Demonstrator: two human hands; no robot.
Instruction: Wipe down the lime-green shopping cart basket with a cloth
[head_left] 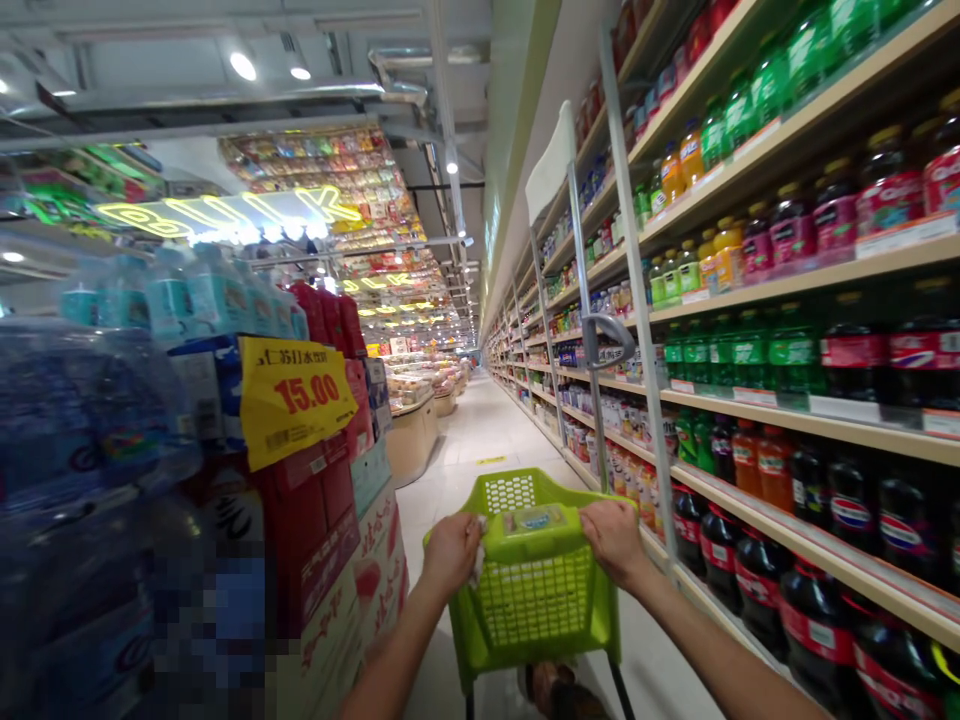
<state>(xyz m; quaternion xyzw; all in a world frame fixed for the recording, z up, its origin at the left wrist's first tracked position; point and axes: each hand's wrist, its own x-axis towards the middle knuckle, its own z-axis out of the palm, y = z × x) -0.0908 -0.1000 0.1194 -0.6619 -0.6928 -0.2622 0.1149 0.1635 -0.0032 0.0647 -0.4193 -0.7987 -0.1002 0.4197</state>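
A green plastic shopping cart (540, 600) stands right in front of me, its basket walls pierced with holes. My left hand (454, 550) is wrapped round the left part of its handle, with a crumpled white tissue (478, 560) pinched in the same grip. On the right part of the handle, my right hand (611, 540) is closed as well. Between the two hands lies a small label panel (534, 519). The inside of the basket is mostly hidden behind the handle. Below the cart a foot shows in part.
Drink shelves (795, 420) full of bottles line the right side, with a rolling ladder (589, 300) against them. Stacked drink cartons (322, 530) and wrapped water bottles (82, 480) stand close on the left, under a yellow price sign (296, 400). The tiled aisle (480, 425) runs ahead past display counters (416, 435).
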